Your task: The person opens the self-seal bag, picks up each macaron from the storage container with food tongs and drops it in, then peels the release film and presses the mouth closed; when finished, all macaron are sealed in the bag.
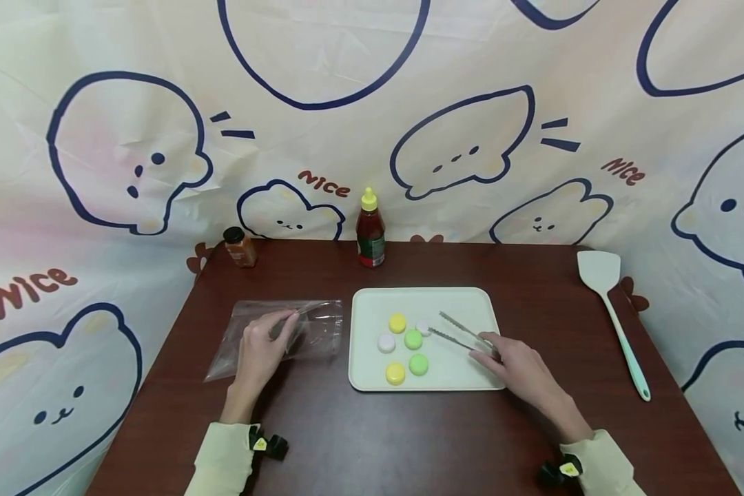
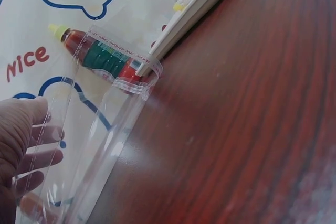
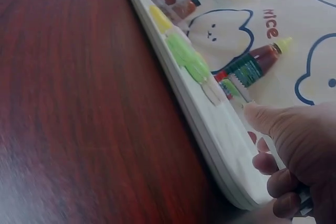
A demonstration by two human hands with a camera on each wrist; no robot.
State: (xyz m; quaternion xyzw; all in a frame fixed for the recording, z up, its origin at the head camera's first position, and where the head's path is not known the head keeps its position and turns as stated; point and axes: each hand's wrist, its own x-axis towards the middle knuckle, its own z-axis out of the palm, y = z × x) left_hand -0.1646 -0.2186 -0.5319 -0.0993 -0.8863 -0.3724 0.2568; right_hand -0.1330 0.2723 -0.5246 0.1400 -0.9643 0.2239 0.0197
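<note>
My left hand [image 1: 260, 348] pinches the upper part of a clear plastic bag [image 1: 325, 334] lying left of the tray; in the left wrist view its film stands up before the fingers [image 2: 44, 135]. With my right hand [image 1: 523, 368] I hold metal tongs [image 1: 452, 339] over the white tray [image 1: 471, 375]. Their arms are spread, tips beside a white round piece [image 1: 423, 327]; contact cannot be told. Also on the tray lie another white piece [image 1: 386, 342], two yellow ones, such as the front one [image 1: 395, 373], and two green, one nearer the front [image 1: 418, 364]. They look like macarons.
A red sauce bottle [image 1: 370, 234] with a yellow cap stands behind the tray. A small black-capped jar [image 1: 240, 248] is at the back left. On the right lies a spatula [image 1: 614, 310]. Printed cloth [image 1: 372, 145] surrounds the dark wooden table [image 1: 359, 441].
</note>
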